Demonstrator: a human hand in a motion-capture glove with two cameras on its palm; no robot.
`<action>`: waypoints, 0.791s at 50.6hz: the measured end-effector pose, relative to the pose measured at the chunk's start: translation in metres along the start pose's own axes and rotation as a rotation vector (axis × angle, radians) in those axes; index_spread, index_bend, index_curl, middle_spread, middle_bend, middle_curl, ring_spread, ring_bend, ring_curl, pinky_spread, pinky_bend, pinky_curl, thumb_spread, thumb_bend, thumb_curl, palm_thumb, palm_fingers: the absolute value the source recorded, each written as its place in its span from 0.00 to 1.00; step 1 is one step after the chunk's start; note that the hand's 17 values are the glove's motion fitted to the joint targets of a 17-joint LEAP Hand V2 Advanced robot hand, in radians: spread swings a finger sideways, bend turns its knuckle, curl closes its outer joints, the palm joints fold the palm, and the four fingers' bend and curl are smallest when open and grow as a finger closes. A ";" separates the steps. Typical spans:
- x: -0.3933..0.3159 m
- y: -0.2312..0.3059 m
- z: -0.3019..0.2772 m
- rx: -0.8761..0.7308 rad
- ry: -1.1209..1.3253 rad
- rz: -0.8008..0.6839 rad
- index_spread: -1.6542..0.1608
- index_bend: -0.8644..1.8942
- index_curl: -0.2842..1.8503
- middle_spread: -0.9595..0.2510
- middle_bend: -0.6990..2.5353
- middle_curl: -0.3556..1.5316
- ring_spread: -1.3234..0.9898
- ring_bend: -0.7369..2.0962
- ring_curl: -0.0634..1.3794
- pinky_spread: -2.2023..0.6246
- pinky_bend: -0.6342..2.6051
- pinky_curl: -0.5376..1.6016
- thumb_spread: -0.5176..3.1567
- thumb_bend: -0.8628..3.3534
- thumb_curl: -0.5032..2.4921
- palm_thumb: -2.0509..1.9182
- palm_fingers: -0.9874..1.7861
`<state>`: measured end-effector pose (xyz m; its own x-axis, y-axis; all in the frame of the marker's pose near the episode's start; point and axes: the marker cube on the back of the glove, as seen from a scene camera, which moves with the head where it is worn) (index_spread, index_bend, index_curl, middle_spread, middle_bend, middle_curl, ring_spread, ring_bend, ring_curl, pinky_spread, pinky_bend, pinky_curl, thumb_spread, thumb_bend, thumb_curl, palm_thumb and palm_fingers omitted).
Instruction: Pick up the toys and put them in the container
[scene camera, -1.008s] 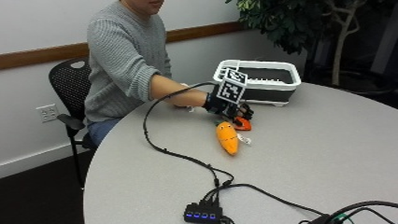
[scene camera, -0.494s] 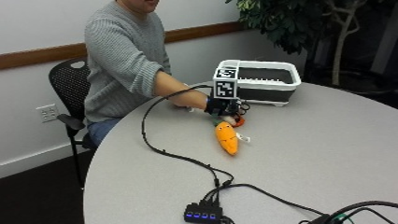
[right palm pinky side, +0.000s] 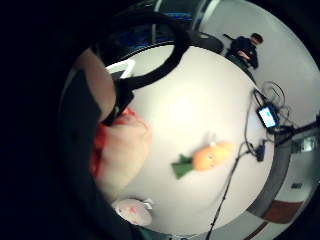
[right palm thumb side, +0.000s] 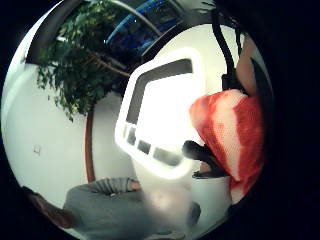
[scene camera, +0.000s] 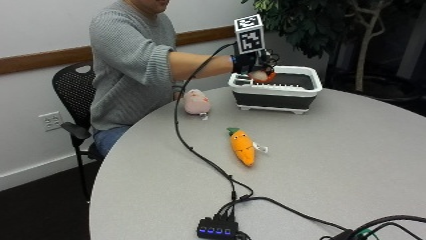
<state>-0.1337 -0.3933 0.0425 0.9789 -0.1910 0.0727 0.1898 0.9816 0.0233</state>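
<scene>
My gloved right hand (scene camera: 251, 63) is raised above the near left corner of the white container (scene camera: 276, 91) and grips a red and white soft toy (scene camera: 259, 75). That toy (right palm thumb side: 230, 135) fills one side of the thumb side palm view, with the container (right palm thumb side: 160, 115) close beside it. An orange carrot toy (scene camera: 241, 146) with a green top lies on the table in front of the container; the carrot toy (right palm pinky side: 210, 157) also shows in the little finger side view. A pink plush toy (scene camera: 196, 102) sits on the table left of the container.
A black cable (scene camera: 193, 145) runs from the glove across the table to a hub (scene camera: 217, 228) at the front edge. The round grey table (scene camera: 346, 165) extends to the right. A potted plant (scene camera: 333, 25) stands behind the container. A black chair (scene camera: 70, 100) is behind the person.
The hand has lifted the red and white toy off the table beside the carrot and carried it up and back to the container's corner. The pink plush, hidden before, is now uncovered.
</scene>
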 end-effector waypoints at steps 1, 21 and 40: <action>-0.018 -0.007 0.008 -0.015 0.003 -0.028 0.69 0.59 0.53 0.53 0.52 0.61 0.27 0.59 0.45 0.65 0.40 0.44 0.41 0.26 0.46 0.67 0.61; -0.170 -0.056 0.087 -0.108 0.002 -0.192 0.69 0.60 0.61 0.53 0.54 0.69 0.25 0.62 0.55 0.65 0.46 0.48 0.38 0.26 0.52 0.66 0.54; -0.151 -0.037 0.099 -0.271 -0.002 -0.160 0.70 0.37 0.47 0.63 0.27 0.51 0.46 0.33 0.40 0.77 0.46 0.46 0.46 0.19 0.40 0.51 0.21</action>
<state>-0.2964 -0.4017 0.1294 0.9348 -0.3433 0.0912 0.3552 0.9054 -0.2325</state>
